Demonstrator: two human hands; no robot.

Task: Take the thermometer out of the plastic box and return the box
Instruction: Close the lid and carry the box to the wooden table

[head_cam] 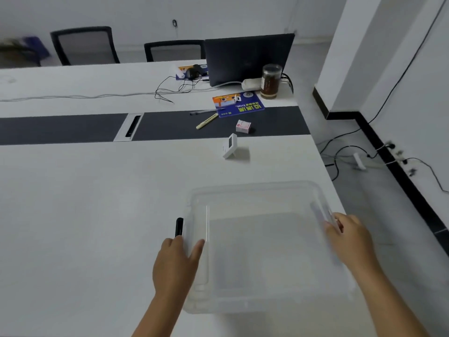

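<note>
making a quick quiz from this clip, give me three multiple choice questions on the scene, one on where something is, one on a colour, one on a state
1. Where is the thermometer?
A. inside the plastic box
B. standing on the white table beyond the box
C. in the left hand

2. What colour is the clip on the left side of the plastic box?
A. black
B. red
C. yellow

3. How is the box being handled?
A. one hand only
B. untouched
C. both hands on opposite sides

Answers:
1. B, the thermometer stands propped on the table, clear of the box.
2. A, the clip shows as a black bar on the left rim.
3. C, the left hand grips the left side and the right hand grips the right side; the box looks empty.
</note>
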